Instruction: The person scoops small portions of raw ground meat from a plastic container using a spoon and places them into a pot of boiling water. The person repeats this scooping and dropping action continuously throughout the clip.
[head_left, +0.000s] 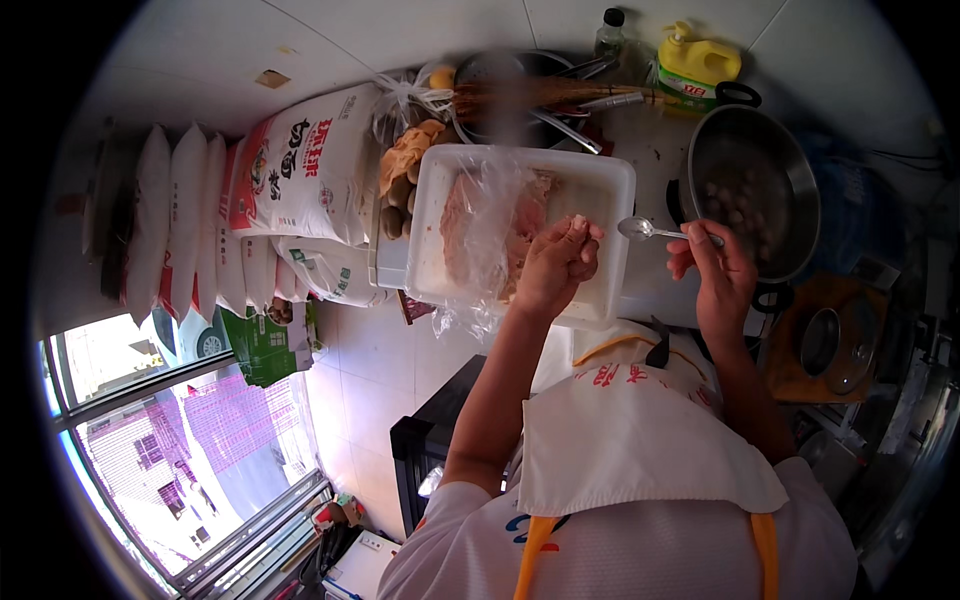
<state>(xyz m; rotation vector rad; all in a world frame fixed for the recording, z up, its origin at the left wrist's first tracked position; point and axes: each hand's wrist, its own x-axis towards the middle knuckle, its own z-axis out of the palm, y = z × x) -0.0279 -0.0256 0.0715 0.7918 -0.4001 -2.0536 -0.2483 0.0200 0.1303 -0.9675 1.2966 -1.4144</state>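
Note:
My left hand (561, 262) is closed in a fist above a white plastic tub (622, 187). A small pale lump (578, 221), apparently meat paste, shows at the top of the fist beside the thumb. In the tub lies pink minced meat (459, 232), partly covered by a clear plastic bag (491, 206) that hangs over the near rim. My right hand (716, 277) grips a metal spoon (637, 228) by its handle, with the bowl pointing left towards my fist. Several small pale balls (739, 206) lie in a steel pot (701, 142) beyond my right hand.
Flour sacks (307, 165) and potatoes (394, 214) stand left of the tub. Behind it are a dark pan (480, 71), a straw brush (540, 91) and a yellow detergent bottle (697, 64). A glass lid (855, 364) lies at the right. A window (195, 450) is at lower left.

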